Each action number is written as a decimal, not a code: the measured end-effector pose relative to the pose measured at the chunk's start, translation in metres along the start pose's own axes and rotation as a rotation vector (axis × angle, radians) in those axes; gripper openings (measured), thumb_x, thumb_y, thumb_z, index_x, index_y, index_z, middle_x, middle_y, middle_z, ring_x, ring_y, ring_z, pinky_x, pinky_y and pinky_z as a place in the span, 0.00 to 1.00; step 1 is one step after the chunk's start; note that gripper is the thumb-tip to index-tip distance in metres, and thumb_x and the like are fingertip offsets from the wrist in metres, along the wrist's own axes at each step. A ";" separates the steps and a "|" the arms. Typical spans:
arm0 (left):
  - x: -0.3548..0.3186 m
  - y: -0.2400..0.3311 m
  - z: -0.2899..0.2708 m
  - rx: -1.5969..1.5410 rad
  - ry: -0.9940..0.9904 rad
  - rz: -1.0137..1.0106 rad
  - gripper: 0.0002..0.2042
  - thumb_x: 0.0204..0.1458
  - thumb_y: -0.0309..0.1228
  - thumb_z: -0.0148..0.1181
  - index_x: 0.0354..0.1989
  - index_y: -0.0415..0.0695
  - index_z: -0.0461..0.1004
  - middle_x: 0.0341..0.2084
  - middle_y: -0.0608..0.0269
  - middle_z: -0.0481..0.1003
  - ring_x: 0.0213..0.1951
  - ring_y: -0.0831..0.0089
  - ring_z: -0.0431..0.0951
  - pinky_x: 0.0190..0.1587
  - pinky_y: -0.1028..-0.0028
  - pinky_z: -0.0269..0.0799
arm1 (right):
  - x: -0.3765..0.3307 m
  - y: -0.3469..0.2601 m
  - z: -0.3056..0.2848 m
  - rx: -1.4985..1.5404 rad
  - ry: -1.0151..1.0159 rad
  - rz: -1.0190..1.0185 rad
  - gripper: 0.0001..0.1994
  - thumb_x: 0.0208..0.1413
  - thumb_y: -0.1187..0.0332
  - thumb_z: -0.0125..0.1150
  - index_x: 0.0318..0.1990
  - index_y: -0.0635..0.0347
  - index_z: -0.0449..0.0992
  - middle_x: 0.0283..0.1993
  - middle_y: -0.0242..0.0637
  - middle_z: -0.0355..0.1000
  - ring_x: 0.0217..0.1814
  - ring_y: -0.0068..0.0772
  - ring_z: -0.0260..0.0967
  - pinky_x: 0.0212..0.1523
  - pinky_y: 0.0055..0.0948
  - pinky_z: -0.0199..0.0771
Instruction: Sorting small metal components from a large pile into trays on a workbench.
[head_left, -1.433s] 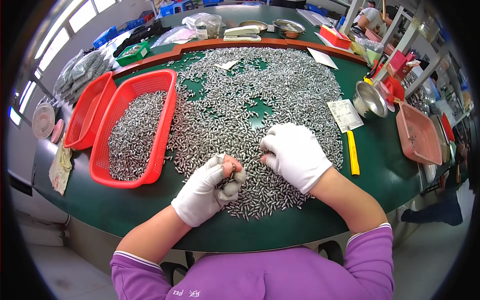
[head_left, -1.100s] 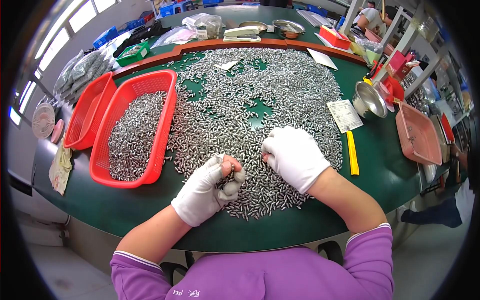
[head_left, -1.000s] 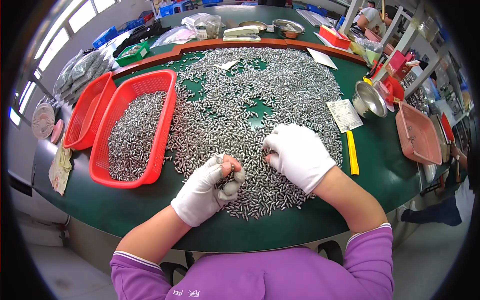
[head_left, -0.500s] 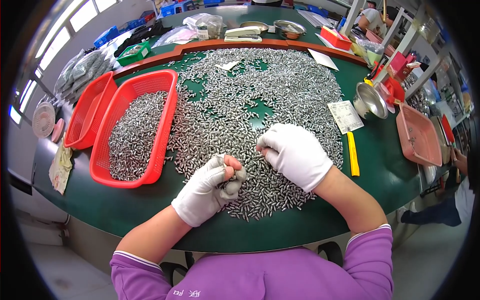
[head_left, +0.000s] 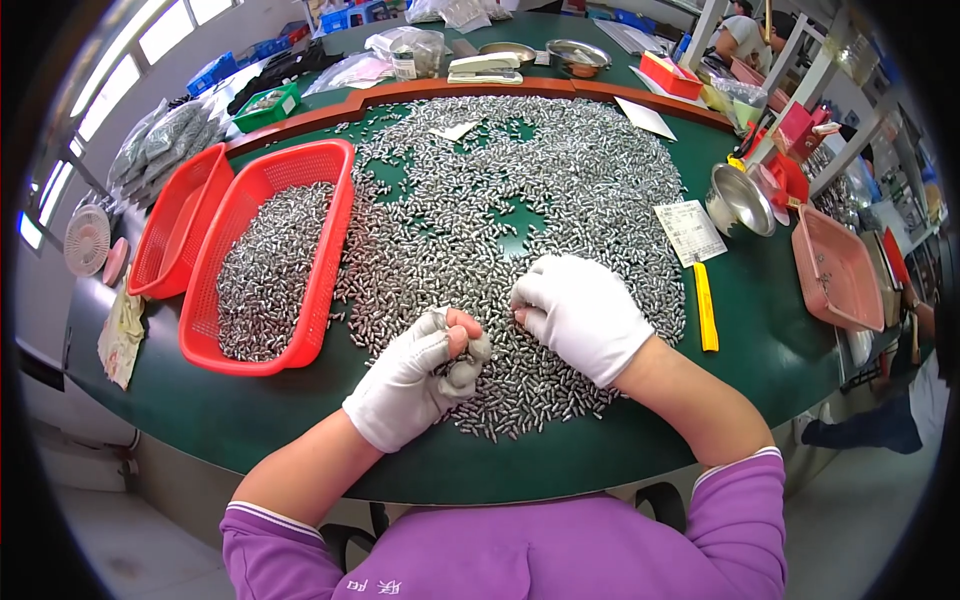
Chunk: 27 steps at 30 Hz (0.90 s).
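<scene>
A broad layer of small silvery metal pieces (head_left: 600,170), short and pointed like bullets, spreads over the green table. Over its near part is my left hand (head_left: 415,378) in a white glove with bare thumb and fingertip. Its fingers curl closed, thumb against forefinger; whatever they hold is hidden. My right hand (head_left: 580,315), gloved in white too, rests lower on the pieces just to the right, fingers bent and pinched together; what lies between them cannot be made out. Left of the layer, a red perforated basket (head_left: 345,200) holds a heap of the same pieces.
A second red basket (head_left: 150,265) stands at far left. On the right lie a paper slip (head_left: 690,232), a yellow cutter (head_left: 706,308), a steel bowl (head_left: 738,200) and a pink tray (head_left: 838,270). A brown wooden strip (head_left: 400,92) borders the back. Other people are at right.
My right hand has shifted slightly left and toward me over the pieces, still pinched. My left hand stays nearly in place. A clear plastic bag has appeared at the table's far edge.
</scene>
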<state>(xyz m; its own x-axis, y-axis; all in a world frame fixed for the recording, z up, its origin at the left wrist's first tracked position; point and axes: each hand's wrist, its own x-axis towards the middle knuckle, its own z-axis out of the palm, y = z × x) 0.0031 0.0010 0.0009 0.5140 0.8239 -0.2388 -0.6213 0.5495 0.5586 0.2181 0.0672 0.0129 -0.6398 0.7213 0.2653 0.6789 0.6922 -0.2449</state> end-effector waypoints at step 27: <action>-0.001 -0.002 0.006 0.086 -0.004 0.026 0.10 0.60 0.38 0.59 0.41 0.46 0.68 0.30 0.69 0.68 0.23 0.83 0.58 0.25 0.83 0.52 | 0.007 -0.025 -0.021 0.477 0.324 -0.320 0.08 0.43 0.72 0.67 0.34 0.58 0.78 0.30 0.35 0.73 0.31 0.40 0.73 0.31 0.34 0.73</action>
<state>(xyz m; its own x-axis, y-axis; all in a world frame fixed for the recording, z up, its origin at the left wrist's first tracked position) 0.0071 -0.0021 0.0045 0.5006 0.8371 -0.2207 -0.5812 0.5139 0.6310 0.2040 0.0540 0.0400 -0.5921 0.4859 0.6428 0.1913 0.8597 -0.4736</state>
